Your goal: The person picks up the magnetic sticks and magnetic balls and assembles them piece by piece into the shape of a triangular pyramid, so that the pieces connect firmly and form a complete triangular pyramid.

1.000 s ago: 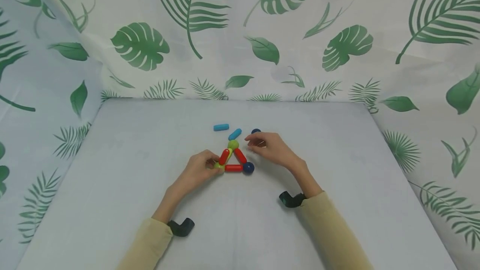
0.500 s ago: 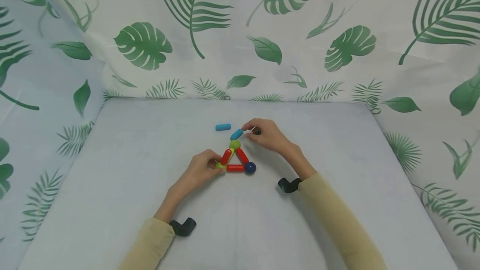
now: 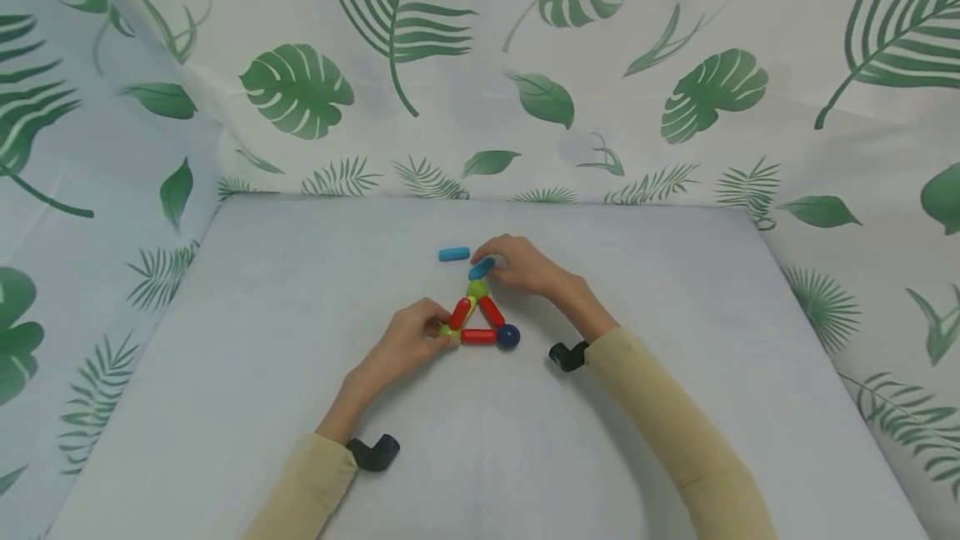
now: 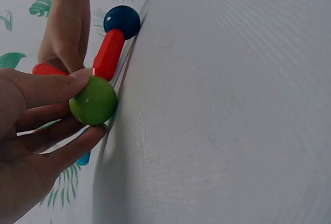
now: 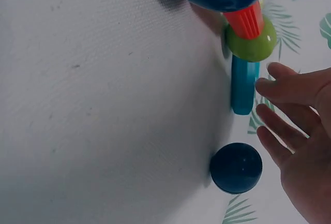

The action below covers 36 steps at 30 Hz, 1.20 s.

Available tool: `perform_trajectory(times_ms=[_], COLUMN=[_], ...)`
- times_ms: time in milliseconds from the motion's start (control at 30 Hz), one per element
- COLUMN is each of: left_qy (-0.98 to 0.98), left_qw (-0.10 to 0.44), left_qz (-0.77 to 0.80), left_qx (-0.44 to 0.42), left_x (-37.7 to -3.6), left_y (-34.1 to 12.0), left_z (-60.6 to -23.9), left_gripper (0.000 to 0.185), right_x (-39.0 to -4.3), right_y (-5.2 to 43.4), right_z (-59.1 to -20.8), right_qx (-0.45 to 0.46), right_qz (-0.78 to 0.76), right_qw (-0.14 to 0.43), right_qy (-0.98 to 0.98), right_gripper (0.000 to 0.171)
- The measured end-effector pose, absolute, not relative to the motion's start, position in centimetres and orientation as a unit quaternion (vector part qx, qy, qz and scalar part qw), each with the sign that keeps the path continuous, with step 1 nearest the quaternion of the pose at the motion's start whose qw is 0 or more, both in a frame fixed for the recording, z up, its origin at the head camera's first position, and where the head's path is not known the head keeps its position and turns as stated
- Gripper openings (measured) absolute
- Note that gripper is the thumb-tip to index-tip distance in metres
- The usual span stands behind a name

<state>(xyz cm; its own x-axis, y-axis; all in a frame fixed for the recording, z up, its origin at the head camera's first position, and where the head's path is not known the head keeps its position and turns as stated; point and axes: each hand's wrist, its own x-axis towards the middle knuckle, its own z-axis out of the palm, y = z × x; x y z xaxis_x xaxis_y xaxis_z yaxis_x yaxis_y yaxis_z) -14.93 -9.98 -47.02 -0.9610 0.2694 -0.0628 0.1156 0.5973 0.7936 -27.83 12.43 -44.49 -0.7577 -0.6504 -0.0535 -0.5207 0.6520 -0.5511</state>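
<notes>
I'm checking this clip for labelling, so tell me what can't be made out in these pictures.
- Head view: the right hand covers the loose dark blue ball; only the right wrist view shows it.
- Whether the right hand's fingers actually touch the blue rod: too small in the head view, unclear in the wrist view.
- Left wrist view: the left hand hides part of the green ball and red rods.

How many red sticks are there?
3. All three make the triangle: the left red stick, the right red stick, and the bottom red stick. Hands might hide more.
</notes>
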Motion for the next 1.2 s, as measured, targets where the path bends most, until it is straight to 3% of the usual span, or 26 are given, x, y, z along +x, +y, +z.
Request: perform_trajectory(times_ms=[433,1200], left_qy=[0.889,0.890], left_qw=[0.080,0.079], left_qz=[0.435,0.433], left_qx=[0.118,0.122], left_x=[-15.0,-15.0], left_y=[-9.9,-10.0], left_z=[-46.9,-47.3], left_gripper=[0.030,0.028], right_x=[-28.4,-26.4], right_y=[11.8,12.5], right_z=[-45.8,-45.1], right_qx=[-0.341,-0.310], right_qz=[-0.243,-0.304], right_qw=[0.126,0.066], right_qy=[0.899,0.898], right_gripper=[0.035,0.031])
